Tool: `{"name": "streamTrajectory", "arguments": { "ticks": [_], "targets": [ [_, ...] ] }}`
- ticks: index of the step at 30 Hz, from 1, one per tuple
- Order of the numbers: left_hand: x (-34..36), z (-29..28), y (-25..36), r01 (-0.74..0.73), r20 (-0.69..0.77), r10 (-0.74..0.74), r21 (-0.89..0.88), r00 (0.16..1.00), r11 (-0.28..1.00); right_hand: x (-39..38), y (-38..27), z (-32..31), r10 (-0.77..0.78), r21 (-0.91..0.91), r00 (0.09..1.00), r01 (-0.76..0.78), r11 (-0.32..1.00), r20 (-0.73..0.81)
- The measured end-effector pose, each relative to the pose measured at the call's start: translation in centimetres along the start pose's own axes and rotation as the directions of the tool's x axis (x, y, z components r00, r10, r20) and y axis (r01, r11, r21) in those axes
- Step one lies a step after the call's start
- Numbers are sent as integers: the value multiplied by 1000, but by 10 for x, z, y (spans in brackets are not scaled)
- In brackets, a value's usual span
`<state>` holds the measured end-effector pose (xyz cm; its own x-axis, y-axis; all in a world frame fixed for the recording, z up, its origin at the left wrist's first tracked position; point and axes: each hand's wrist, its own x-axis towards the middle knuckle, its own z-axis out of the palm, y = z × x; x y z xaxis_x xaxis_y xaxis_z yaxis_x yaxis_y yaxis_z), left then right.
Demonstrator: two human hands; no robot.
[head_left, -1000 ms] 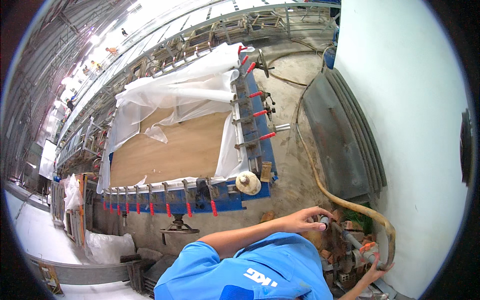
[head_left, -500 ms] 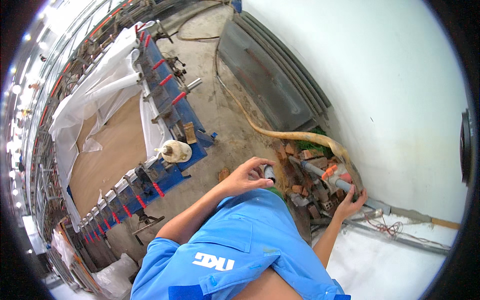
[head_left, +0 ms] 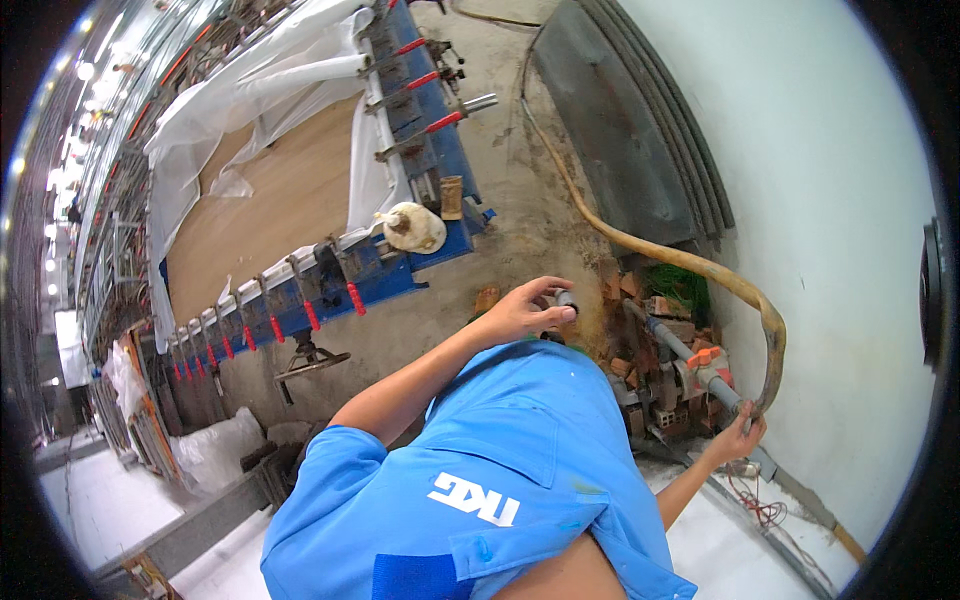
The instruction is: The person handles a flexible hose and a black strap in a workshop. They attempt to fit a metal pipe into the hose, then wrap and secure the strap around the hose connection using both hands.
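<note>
Two hands at a pipe joint, seen from above. The left hand [head_left: 528, 310] pinches a fitting [head_left: 567, 302], a short grey tube, between thumb and fingers; its dark open mouth faces away from the palm. The fitting is held in front of the shirt [head_left: 500, 430], apart from the pipe [head_left: 672, 340]. The right hand [head_left: 735, 438] is at the near end of the pipe, beyond the orange valve [head_left: 706, 356], where the hose [head_left: 772, 340] curves down beside the wall [head_left: 840, 250]. The fingers overlap hose and pipe there, so whether they are clamped on either cannot be told. Sound practice at this step: hold the fitting by its outer side, leaving the mouth uncovered and free of grit from the bricks [head_left: 665, 418]; support the hose close to its end, since its bend probably pulls sideways; keep the forearm from knocking the valve handle; turn or press along the pipe's own line.
</note>
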<state>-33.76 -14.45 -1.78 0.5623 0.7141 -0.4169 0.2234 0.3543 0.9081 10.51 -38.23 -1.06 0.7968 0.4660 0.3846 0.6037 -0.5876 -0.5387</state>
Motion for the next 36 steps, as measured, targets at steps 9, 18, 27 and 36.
{"name": "streamTrajectory", "arguments": {
  "ticks": [9, 18, 27, 36],
  "targets": [
    [-101, -126, -144, 368, -526, 145, 741, 838, 562, -8, -11, 7, 57, 40, 997, -55, 998, -57],
    [-121, -203, -166, 439, -520, 238, 839, 820, 321, -10, -19, 18, 7, -159, 989, -31, 987, -151],
    [-84, -257, -170, 482, -577, 255, 804, 776, 349, -42, -65, 11, -217, -193, 912, 157, 969, -348],
    [-74, -286, -169, 428, -520, 117, 793, 846, 434, -85, -124, 75, -359, -53, 929, 355, 933, -92]
  ]
}}
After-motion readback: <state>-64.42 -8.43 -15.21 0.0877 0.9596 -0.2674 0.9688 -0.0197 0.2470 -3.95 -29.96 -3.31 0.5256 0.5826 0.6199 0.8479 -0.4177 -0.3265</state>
